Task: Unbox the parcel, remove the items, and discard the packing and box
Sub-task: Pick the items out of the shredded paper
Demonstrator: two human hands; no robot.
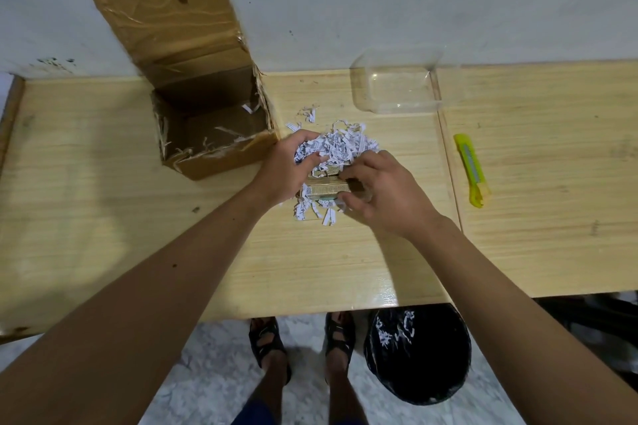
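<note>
An open cardboard box [221, 155] with a raised flap stands at the table's back left, only a few paper shreds left inside. A heap of white shredded paper [340, 145] lies in the middle of the table. My left hand [286, 166] grips a bunch of those shreds. Under the heap lie two small gold-coloured packets [326, 185], side by side. My right hand [376, 193] has its fingers curled on the right ends of these packets.
A clear plastic tray [397, 83] sits at the back by the wall. A yellow-green box cutter [471, 169] lies to the right. On the floor under the table's front edge stands a black-lined bin [417, 355] with some shreds in it, beside my sandalled feet.
</note>
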